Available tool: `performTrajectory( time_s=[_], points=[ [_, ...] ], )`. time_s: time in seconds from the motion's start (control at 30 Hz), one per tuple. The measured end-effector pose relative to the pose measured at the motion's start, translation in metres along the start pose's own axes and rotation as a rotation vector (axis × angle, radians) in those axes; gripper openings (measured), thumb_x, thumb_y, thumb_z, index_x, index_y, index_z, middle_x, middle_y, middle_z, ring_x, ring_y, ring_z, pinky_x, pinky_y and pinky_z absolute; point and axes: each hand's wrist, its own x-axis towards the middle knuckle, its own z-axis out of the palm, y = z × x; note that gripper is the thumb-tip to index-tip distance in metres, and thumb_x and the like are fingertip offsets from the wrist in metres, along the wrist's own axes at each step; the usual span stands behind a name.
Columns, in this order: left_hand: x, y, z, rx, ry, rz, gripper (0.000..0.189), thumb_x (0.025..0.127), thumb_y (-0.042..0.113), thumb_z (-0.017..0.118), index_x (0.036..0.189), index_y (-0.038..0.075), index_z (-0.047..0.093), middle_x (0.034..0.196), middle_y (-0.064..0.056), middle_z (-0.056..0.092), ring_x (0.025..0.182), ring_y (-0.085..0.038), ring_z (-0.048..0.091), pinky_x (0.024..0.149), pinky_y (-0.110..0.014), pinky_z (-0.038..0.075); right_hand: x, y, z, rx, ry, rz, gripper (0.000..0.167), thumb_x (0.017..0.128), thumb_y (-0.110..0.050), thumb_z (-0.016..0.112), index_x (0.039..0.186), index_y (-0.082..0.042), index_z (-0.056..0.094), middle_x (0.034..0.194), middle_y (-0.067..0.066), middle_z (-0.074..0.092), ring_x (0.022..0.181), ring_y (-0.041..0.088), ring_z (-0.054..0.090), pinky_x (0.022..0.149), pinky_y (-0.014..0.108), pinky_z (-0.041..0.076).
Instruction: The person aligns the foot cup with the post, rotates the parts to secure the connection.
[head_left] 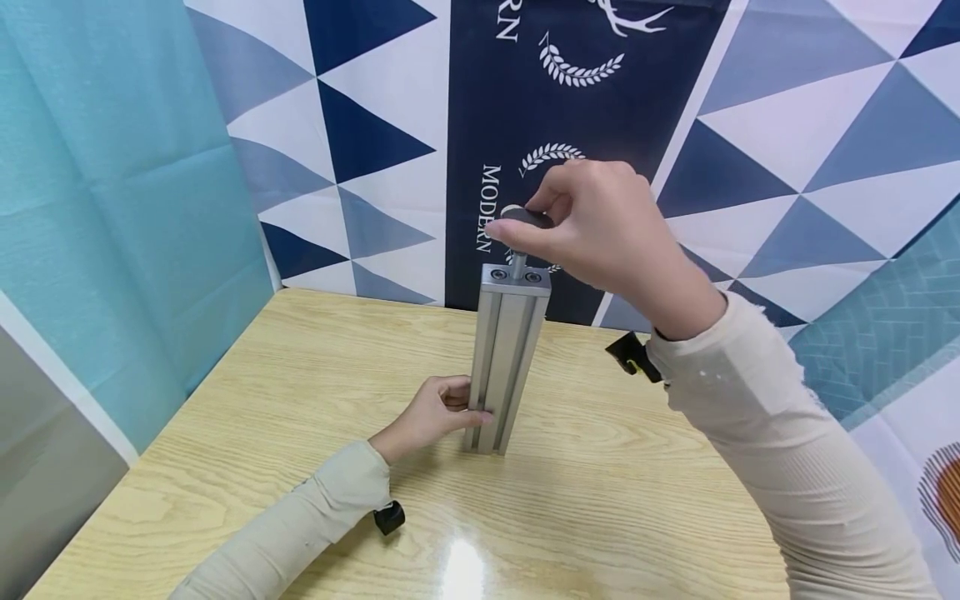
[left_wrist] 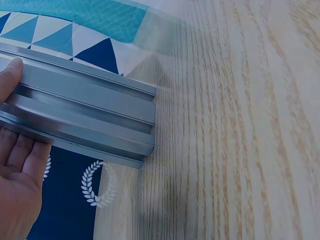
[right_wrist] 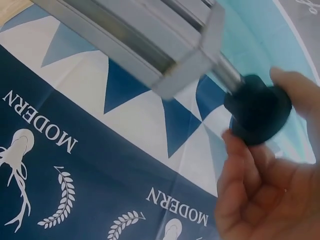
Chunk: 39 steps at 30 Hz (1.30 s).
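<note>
An aluminium extrusion profile (head_left: 508,358) stands upright on the wooden table, with grooves along its sides. A metal end plate (head_left: 491,286) with two screws caps its top. Out of that plate rises the metal stem of a black levelling foot (right_wrist: 257,112). My right hand (head_left: 611,221) pinches the foot's round black base between thumb and fingers. Low on the profile, my left hand (head_left: 431,414) grips it, thumb on the near face and fingers round the far side. In the left wrist view the profile's bottom end (left_wrist: 145,127) meets the table.
The wood-grained table (head_left: 637,500) lies beneath the profile. Behind it hangs a patterned cloth (head_left: 382,150) with blue triangles and a dark printed band. A teal curtain (head_left: 97,192) hangs at the left. Black wrist cameras (head_left: 390,518) sit at both cuffs.
</note>
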Motion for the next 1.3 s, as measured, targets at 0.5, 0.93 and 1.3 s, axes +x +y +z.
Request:
performTrajectory(
  time_s=[0.5,0.93,1.3],
  points=[
    [0.000,0.001,0.000,-0.024,0.002,-0.043,0.041,0.084,0.002,0.072,0.123,-0.002,0.061,0.109,-0.017,0.069,0.098,-0.016,0.067,0.086,-0.031,0.055,-0.004,-0.009,0.018,-0.060,0.135,0.131,0.053,0.082,-0.056,0.062,0.071,-0.005,0.055,0.062,0.008,0.056,0.057,0.024,0.051,0.049,0.034,0.037],
    [-0.001,0.002,0.000,0.008,0.000,-0.038,0.040,0.084,0.004,0.073,0.123,0.001,0.062,0.110,-0.015,0.069,0.099,-0.018,0.067,0.086,-0.031,0.055,-0.002,-0.012,0.014,-0.115,0.050,0.125,0.060,0.086,-0.063,0.055,0.076,-0.004,0.050,0.061,0.006,0.046,0.055,0.024,0.045,0.050,0.034,0.034],
    [-0.008,0.026,0.004,-0.006,-0.008,-0.030,0.041,0.085,0.004,0.072,0.123,-0.004,0.060,0.109,-0.018,0.069,0.097,-0.017,0.067,0.085,-0.031,0.055,0.006,0.014,-0.022,0.113,-0.493,-0.142,0.050,0.103,-0.040,0.037,0.148,-0.017,0.036,0.146,0.005,0.042,0.129,0.023,0.044,0.106,0.049,0.037]
  ],
)
